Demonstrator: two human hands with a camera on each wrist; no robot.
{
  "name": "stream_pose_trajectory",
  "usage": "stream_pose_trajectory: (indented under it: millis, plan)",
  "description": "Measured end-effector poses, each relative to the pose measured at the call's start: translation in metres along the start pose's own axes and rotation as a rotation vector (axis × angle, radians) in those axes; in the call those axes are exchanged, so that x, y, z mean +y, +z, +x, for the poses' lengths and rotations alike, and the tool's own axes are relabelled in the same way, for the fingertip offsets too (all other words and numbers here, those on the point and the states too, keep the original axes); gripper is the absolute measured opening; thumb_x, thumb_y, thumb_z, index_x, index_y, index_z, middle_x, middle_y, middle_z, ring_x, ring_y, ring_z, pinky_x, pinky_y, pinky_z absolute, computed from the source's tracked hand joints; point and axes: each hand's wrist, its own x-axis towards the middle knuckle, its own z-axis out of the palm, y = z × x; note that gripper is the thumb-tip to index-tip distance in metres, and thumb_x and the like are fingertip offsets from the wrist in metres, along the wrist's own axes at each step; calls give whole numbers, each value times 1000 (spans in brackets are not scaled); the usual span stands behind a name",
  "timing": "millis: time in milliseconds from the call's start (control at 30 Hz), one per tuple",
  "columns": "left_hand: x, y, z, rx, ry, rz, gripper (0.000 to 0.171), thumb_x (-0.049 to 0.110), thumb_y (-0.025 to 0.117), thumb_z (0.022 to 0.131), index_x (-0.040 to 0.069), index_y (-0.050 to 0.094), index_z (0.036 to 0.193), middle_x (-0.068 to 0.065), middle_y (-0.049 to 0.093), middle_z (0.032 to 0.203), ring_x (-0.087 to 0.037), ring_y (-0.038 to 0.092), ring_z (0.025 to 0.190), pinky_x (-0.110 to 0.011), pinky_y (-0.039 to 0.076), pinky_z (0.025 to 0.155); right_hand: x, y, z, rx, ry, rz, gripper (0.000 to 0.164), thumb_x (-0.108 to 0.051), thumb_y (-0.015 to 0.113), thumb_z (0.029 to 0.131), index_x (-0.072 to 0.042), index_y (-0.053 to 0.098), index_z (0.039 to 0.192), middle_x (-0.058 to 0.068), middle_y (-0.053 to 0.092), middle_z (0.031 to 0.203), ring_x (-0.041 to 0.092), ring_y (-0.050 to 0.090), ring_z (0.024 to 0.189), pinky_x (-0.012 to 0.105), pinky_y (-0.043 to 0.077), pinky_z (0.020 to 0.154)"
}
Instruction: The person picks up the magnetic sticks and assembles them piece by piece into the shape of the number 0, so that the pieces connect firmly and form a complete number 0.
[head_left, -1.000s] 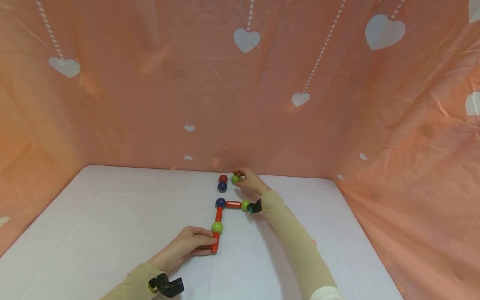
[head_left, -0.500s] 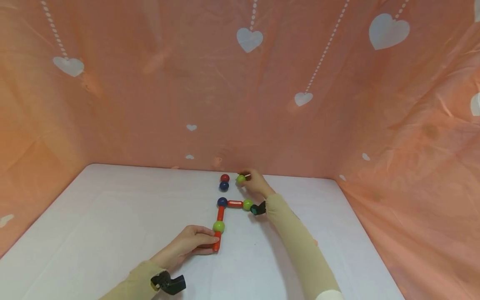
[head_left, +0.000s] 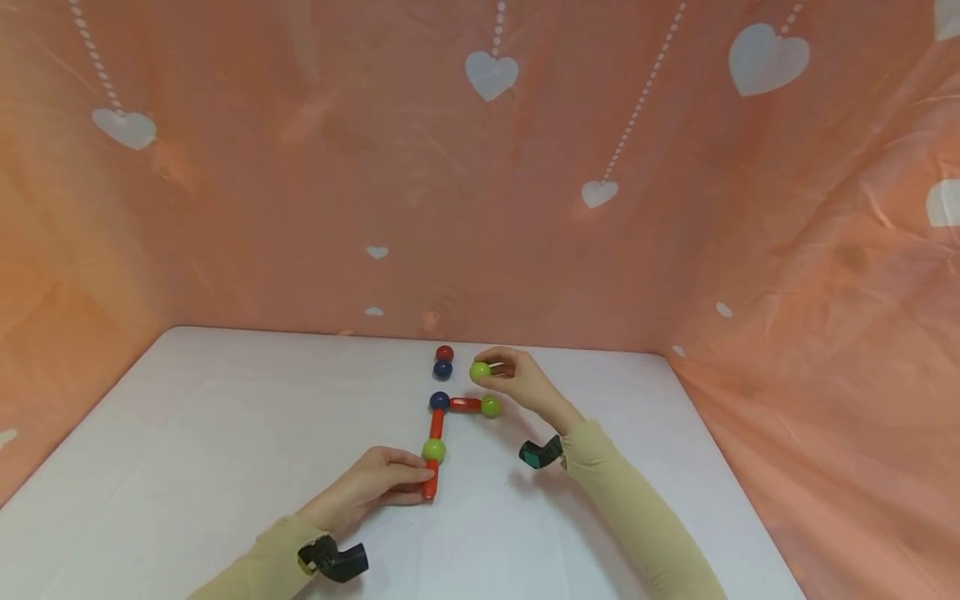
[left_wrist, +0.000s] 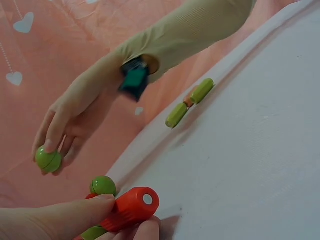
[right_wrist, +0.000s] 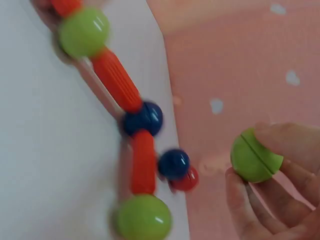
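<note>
My left hand grips the near red magnetic rod, pinched between thumb and fingers; its end shows a silvery disc in the left wrist view. This rod joins a green ball, then another red rod up to a dark blue ball. From there a third red rod runs right to a green ball. Above that corner, my right hand pinches a separate green ball with its fingertips, apart from the joined pieces.
Behind the joined pieces, a loose dark blue ball touches a red ball near the white table's back edge. Green rods lie in the left wrist view. Pink cloth hangs around the table.
My right hand has drawn back from the table's far edge with the green ball, its forearm shifting right and nearer. My left hand stays on the red rod.
</note>
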Motion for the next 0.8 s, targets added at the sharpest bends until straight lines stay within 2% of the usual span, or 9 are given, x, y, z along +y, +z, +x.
stream_pose_trajectory:
  millis: [300, 433, 567, 800]
  plan:
    - [1, 1, 2, 7, -19, 6, 43, 16, 77, 81, -9, 61, 112, -14, 67, 96, -23, 68, 85, -34, 56, 77, 0, 26, -55, -144, 74, 114, 36, -8, 73, 84, -1, 63, 118, 8, 64, 114, 23, 63, 101, 31, 51, 87]
    - [1, 1, 1, 15, -13, 5, 41, 14, 77, 82, -10, 61, 112, -14, 67, 96, -23, 68, 86, -34, 56, 78, 2, 38, -75, -177, 108, 174, 36, -6, 73, 84, 0, 62, 118, 8, 63, 115, 23, 63, 103, 31, 51, 88]
    - [2, 1, 1, 13, -10, 0, 39, 13, 76, 83, -9, 61, 111, -13, 68, 95, -23, 68, 86, -34, 56, 78, 3, 50, -88, -209, 135, 192, 35, -6, 73, 84, -1, 62, 117, 7, 63, 115, 20, 63, 103, 28, 51, 86]
    - [2, 2, 3, 5, -13, -10, 38, 12, 76, 83, -9, 61, 111, -13, 68, 94, -23, 68, 86, -34, 56, 78, 6, 71, -101, -260, 138, 211, 29, -10, 73, 85, -4, 63, 112, 2, 66, 105, 17, 65, 96, 26, 53, 82]
